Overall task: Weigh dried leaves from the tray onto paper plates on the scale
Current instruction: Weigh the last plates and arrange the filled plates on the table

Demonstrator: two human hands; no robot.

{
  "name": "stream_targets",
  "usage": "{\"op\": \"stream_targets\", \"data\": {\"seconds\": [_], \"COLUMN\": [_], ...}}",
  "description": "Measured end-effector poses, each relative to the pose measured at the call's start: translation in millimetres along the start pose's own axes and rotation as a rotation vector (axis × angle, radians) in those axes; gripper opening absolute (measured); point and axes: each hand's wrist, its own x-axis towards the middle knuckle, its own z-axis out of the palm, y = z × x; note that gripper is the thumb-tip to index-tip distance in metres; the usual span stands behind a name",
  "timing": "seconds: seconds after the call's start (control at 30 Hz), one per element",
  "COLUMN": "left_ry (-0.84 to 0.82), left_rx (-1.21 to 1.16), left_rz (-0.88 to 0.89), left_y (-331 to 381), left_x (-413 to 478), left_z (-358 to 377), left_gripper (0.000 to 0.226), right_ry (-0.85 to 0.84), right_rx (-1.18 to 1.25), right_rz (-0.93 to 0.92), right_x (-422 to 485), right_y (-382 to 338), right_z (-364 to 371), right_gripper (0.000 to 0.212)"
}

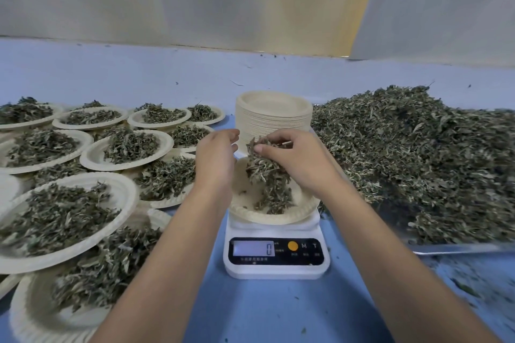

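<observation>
**Item:** dried leaves, a loose clump hanging from the grip of the right hand. The fingers and thumb are pinching round its top. Its lower part is trailing down into the paper plate directly beneath the grip.

**Handling (judged):** very light and brittle, likely crumbling and shedding under pressure, and not slippery. It is best taken as a loose pinch from above and released a little at a time.

**Other hand:** the left hand is holding nothing. Its fingers are relaxed, and it is hovering just left of the grip.

**Containers:**
- The paper plate is sitting on the scale under the grip. It is mostly bare, with a small fall of leaves collecting in it. It is thin and probably flexes if lifted by one edge.
- The display, nearer the person than the grip, is blurred and seems to be showing zero.
- The stack of empty plates is standing just beyond the grip, its top plate carrying nothing.
- The tray is lying right of the grip, heaped with leaves.
- The filled plates are overlapping in layers left of the grip, each carrying a mound of leaves.
- The tabletop is bearing everything, with stray bits lying on it.
</observation>
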Motion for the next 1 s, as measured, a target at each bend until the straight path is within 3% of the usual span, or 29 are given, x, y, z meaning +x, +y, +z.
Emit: {"op": "stream_targets", "data": {"seconds": [0.23,0.43,0.53,0.8,1.0], "left_ry": [-0.015,0.014,-0.006,-0.242,-0.176], "left_rx": [0.002,-0.025,-0.136,-0.586,-0.658], "left_rz": [0.020,0.032,-0.011,-0.278,-0.322], "left_y": [1,1,2,11,12], "left_x": [-3,-3,-2,-16,-13], "left_z": [4,4,6,28,27], "left_gripper": [0.020,0.025,0.026,0.028,0.025], "right_ry": [0.050,0.220,0.258,0.216,0.185], "right_rx": [0.064,0.239,0.319,0.296,0.169], "right_rz": [-0.029,-0.074,-0.068,-0.130,-0.149], "right_x": [-2,0,0,-6,-11], "right_y": [-10,-15,-16,-24,-26], "right_z": [-2,-6,-5,12,20], "right_gripper": [0.015,0.005,0.003,0.012,0.010]}}
